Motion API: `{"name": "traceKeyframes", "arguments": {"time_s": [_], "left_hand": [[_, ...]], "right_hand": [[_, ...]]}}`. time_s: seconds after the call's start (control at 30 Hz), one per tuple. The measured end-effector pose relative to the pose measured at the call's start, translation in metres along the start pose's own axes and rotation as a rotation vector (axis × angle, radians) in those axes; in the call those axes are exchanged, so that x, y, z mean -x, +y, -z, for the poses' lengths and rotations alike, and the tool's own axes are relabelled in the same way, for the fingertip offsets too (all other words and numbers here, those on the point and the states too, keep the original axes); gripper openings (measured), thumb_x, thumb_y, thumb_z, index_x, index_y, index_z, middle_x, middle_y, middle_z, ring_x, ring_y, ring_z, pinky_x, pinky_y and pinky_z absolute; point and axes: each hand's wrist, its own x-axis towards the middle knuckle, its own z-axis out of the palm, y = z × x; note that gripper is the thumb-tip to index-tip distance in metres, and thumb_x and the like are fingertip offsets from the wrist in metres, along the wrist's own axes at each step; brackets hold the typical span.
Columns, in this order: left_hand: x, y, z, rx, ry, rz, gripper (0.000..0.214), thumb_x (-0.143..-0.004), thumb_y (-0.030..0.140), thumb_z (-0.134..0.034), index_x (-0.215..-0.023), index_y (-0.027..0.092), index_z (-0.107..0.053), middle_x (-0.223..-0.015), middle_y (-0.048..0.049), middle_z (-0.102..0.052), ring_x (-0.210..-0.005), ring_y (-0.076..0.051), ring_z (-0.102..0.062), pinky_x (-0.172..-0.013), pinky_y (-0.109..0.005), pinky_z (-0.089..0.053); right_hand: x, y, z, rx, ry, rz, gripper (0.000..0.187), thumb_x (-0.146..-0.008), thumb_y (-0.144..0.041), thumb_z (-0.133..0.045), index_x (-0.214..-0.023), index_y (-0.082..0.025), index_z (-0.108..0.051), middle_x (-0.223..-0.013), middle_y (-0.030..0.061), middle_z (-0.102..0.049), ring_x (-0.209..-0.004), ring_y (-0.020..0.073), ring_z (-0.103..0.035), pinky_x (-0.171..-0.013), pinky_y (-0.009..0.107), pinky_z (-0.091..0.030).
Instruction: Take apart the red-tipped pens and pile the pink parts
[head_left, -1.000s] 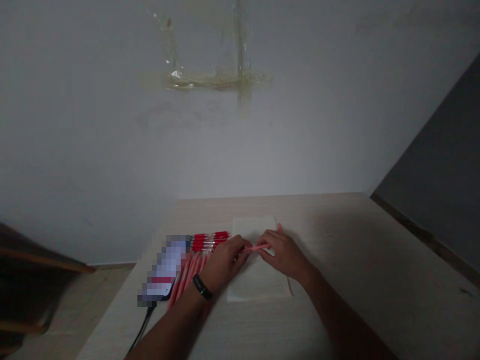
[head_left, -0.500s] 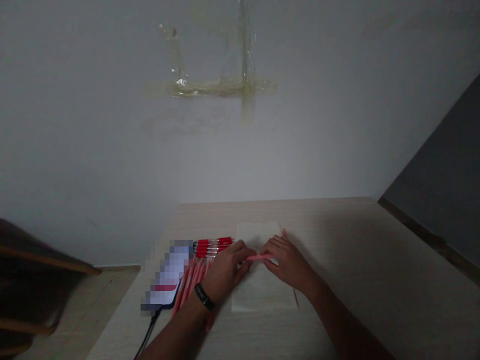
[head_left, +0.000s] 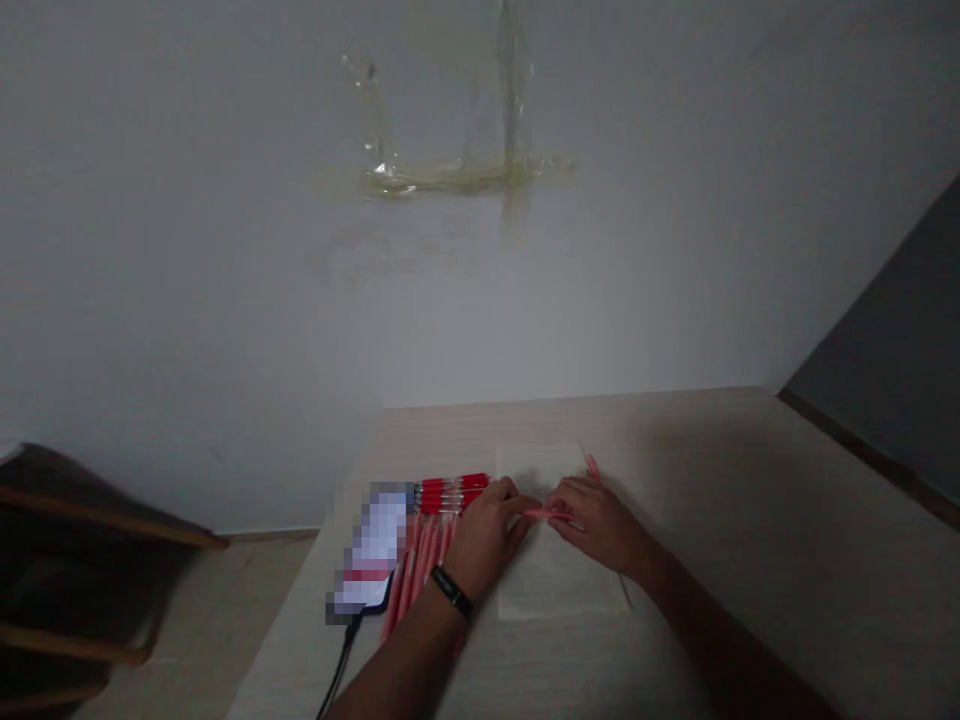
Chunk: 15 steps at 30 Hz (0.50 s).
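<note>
My left hand [head_left: 491, 525], with a black band on its wrist, pinches one end of a slim pink pen-like stick [head_left: 538, 513]. The fingers of my right hand [head_left: 596, 515] are closed on its other end. Both hands hold it level above a pale translucent sheet [head_left: 551, 600] on the table. Left of my left hand, several pink pen-like sticks [head_left: 421, 565] lie side by side, partly under my forearm. Red pens [head_left: 451, 494] lie in a stack just beyond them. Another pink piece [head_left: 592, 465] shows behind my right hand, its lower part hidden.
A blurred-out phone [head_left: 375, 550] with a black cable [head_left: 341, 660] lies at the left side of the wooden table [head_left: 757, 560]. The wall [head_left: 637, 250] with old tape strips rises behind the table. A dark wooden-framed piece of furniture [head_left: 97, 520] stands at left.
The view has shifted, so everything appears farther right. Both hands stay over the sheet with the pink stick between them; the right fingers have curled slightly more around it.
</note>
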Motion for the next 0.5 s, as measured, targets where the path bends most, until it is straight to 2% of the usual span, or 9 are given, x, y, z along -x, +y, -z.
{"name": "traceKeyframes", "arguments": {"time_s": [0.2,0.5], "left_hand": [[0.001,0.004,0.003,-0.013,-0.002,-0.022,0.024,-0.095,0.025,-0.057,-0.114,0.027,-0.071,-0.097,-0.0052,-0.063,-0.092,-0.019,-0.059,-0.08,-0.029,-0.047],[0.003,0.01,0.007,-0.026,-0.004,-0.048,0.021,-0.095,0.024,-0.056,-0.107,0.024,-0.073,-0.099,-0.0064,-0.063,-0.093,-0.019,-0.059,-0.083,-0.03,-0.047]], "right_hand": [[0.004,-0.001,0.002,0.033,-0.025,0.011,0.003,-0.091,-0.023,-0.062,-0.093,-0.024,-0.06,-0.089,-0.0017,-0.065,-0.084,0.0171,-0.063,-0.11,0.049,-0.027],[0.006,-0.004,0.01,0.051,-0.038,0.01,0.011,-0.088,-0.018,-0.064,-0.098,-0.025,-0.062,-0.092,-0.0017,-0.063,-0.086,0.0166,-0.062,-0.115,0.053,-0.021]]}}
